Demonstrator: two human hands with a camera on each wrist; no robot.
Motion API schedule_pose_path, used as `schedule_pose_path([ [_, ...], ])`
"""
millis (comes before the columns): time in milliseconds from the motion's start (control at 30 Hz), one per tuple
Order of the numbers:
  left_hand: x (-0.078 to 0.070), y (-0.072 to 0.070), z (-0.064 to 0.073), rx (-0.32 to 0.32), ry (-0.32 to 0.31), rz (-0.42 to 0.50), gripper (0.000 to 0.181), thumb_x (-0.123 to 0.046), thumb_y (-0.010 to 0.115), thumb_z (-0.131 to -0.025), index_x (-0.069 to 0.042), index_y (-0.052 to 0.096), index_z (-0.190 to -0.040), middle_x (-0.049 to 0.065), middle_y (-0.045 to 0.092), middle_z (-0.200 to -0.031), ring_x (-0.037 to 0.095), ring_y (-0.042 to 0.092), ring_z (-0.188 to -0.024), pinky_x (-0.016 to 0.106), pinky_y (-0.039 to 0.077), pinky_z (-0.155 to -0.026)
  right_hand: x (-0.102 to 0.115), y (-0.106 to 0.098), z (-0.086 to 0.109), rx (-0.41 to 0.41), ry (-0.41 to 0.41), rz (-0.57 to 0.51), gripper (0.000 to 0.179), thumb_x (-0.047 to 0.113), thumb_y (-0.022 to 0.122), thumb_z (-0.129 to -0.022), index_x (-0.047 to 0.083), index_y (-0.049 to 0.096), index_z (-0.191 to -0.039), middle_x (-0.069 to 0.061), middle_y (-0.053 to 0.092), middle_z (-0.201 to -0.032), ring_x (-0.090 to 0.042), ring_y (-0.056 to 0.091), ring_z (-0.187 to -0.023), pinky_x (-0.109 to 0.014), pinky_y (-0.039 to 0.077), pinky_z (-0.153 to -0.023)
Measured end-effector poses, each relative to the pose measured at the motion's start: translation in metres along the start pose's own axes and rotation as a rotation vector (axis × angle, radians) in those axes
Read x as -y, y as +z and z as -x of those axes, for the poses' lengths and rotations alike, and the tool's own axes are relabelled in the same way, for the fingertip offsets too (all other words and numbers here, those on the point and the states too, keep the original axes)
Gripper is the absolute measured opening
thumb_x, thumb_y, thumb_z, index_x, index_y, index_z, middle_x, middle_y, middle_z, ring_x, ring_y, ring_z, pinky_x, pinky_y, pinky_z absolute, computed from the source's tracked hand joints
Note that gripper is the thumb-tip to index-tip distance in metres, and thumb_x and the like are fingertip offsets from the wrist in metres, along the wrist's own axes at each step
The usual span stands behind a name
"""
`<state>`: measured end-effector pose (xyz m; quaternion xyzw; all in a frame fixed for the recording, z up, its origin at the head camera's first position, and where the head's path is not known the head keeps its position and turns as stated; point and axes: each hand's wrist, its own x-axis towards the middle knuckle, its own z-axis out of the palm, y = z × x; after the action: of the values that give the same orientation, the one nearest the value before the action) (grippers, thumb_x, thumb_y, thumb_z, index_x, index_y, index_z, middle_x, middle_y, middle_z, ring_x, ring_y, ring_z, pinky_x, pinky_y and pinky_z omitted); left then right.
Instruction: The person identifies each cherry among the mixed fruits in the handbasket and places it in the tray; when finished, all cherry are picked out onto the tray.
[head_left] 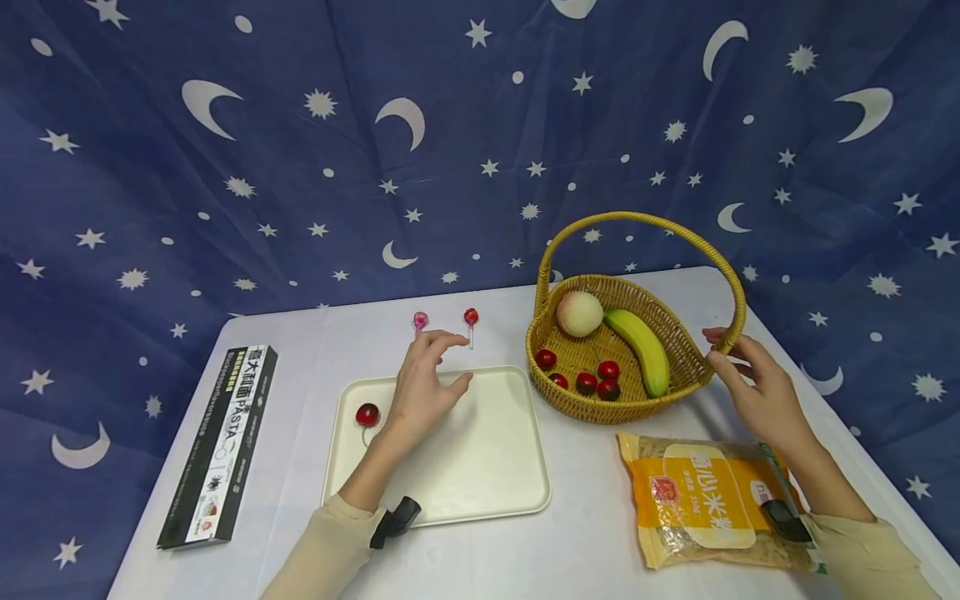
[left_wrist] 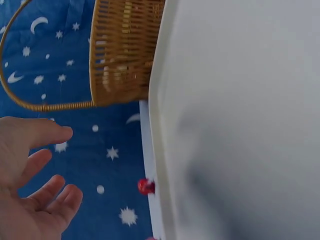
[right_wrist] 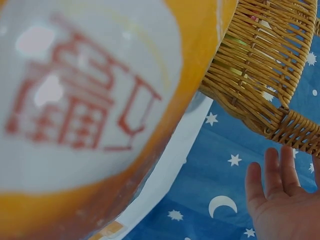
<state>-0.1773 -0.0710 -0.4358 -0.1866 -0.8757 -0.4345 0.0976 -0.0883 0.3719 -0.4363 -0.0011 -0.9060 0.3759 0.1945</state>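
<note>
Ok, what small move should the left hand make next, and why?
I'd probably shift the left hand left and down toward the lone cherry on the tray: it hangs above the tray holding nothing, thumb and fingers apart, while the other visible cherries already lie in the basket.

The light in here is soft and even, bright on the white tablecloth (head_left: pixel 588 537) and dimmer on the blue star-patterned curtain (head_left: pixel 457 75). Faint shade lies beside the wicker basket (head_left: pixel 592 408). Through the left wrist camera, a soft-edged shadow smudges the cream tray (left_wrist: pixel 255 65); through the right, white glare spots the rice-noodle packet (right_wrist: pixel 90 165), blurred so close to the lens.
</note>
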Motion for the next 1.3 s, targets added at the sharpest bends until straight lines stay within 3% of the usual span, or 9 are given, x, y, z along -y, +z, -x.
schedule_pose_path([
  [133,-0.017,0.016,-0.009,0.031,0.064,0.000,0.056,-0.004,0.086,-0.085,-0.012,0.067,-0.137,0.013,0.061,-0.139,0.033,0.060,-0.126,0.050,0.055,-0.107,0.001,0.000,0.000,0.003,-0.007,-0.001,0.038,0.023,0.060,-0.110,0.013,0.061,-0.146,0.031,0.052,-0.137,0.023,0.044,-0.120,0.002,0.034,-0.093],
  [333,-0.045,0.042,-0.023,0.098,0.176,0.010,0.057,-0.004,0.085,-0.086,-0.011,0.066,-0.138,0.013,0.060,-0.140,0.033,0.057,-0.136,0.049,0.049,-0.118,0.002,0.000,0.000,0.000,-0.012,-0.001,0.037,0.022,0.060,-0.110,0.013,0.062,-0.146,0.037,0.049,-0.135,0.024,0.045,-0.120,0.002,0.034,-0.093],
  [567,-0.073,0.071,-0.036,0.201,0.220,0.020,0.054,-0.005,0.081,-0.089,-0.013,0.064,-0.140,0.011,0.056,-0.148,0.030,0.054,-0.140,0.045,0.050,-0.118,0.003,0.000,-0.001,-0.007,-0.025,-0.002,0.036,0.021,0.062,-0.109,0.013,0.063,-0.144,0.036,0.050,-0.134,0.023,0.045,-0.120,0.000,0.036,-0.094],
  [733,-0.090,0.093,-0.045,0.283,0.218,-0.018,0.053,-0.009,0.080,-0.092,-0.016,0.063,-0.142,0.007,0.055,-0.147,0.026,0.055,-0.137,0.041,0.051,-0.115,0.003,0.000,-0.001,-0.009,-0.020,0.015,0.036,0.022,0.061,-0.109,0.015,0.063,-0.145,0.009,0.062,-0.139,0.023,0.045,-0.119,0.001,0.035,-0.093],
  [800,-0.095,0.103,-0.048,0.312,0.221,-0.048,0.052,-0.013,0.080,-0.094,-0.017,0.063,-0.143,0.005,0.056,-0.146,0.024,0.056,-0.135,0.038,0.053,-0.112,0.002,0.000,0.000,-0.009,-0.015,0.022,0.036,0.023,0.061,-0.109,0.016,0.063,-0.145,-0.004,0.062,-0.140,0.024,0.044,-0.119,0.001,0.035,-0.093],
  [867,-0.099,0.113,-0.052,0.340,0.220,-0.069,0.051,-0.015,0.079,-0.095,-0.019,0.064,-0.143,0.004,0.057,-0.145,0.023,0.057,-0.134,0.035,0.053,-0.109,0.000,-0.001,0.001,-0.009,-0.012,0.024,0.036,0.023,0.061,-0.109,0.016,0.063,-0.145,-0.009,0.062,-0.140,0.024,0.044,-0.118,0.001,0.035,-0.093],
  [967,-0.105,0.127,-0.056,0.382,0.210,-0.082,0.048,-0.017,0.078,-0.097,-0.020,0.064,-0.142,0.004,0.058,-0.144,0.021,0.058,-0.135,0.032,0.053,-0.110,-0.001,-0.002,0.002,-0.014,-0.011,0.023,0.036,0.023,0.061,-0.109,0.016,0.063,-0.145,-0.005,0.062,-0.140,0.023,0.044,-0.118,0.001,0.035,-0.093],
  [1200,-0.112,0.147,-0.064,0.443,0.171,-0.088,0.037,-0.019,0.078,-0.097,-0.019,0.069,-0.134,0.001,0.062,-0.140,0.016,0.060,-0.130,0.025,0.053,-0.107,-0.001,0.000,0.001,-0.022,-0.028,-0.001,0.036,0.019,0.063,-0.109,0.014,0.063,-0.145,0.031,0.053,-0.135,0.022,0.046,-0.119,0.002,0.035,-0.093],
  [1300,-0.113,0.152,-0.067,0.453,0.167,-0.054,0.032,-0.017,0.078,-0.096,-0.016,0.072,-0.127,0.002,0.066,-0.136,0.014,0.061,-0.124,0.021,0.052,-0.102,-0.001,0.000,0.001,-0.023,-0.031,0.002,0.036,0.019,0.063,-0.108,0.015,0.064,-0.144,0.033,0.052,-0.134,0.023,0.046,-0.119,0.002,0.036,-0.093],
])
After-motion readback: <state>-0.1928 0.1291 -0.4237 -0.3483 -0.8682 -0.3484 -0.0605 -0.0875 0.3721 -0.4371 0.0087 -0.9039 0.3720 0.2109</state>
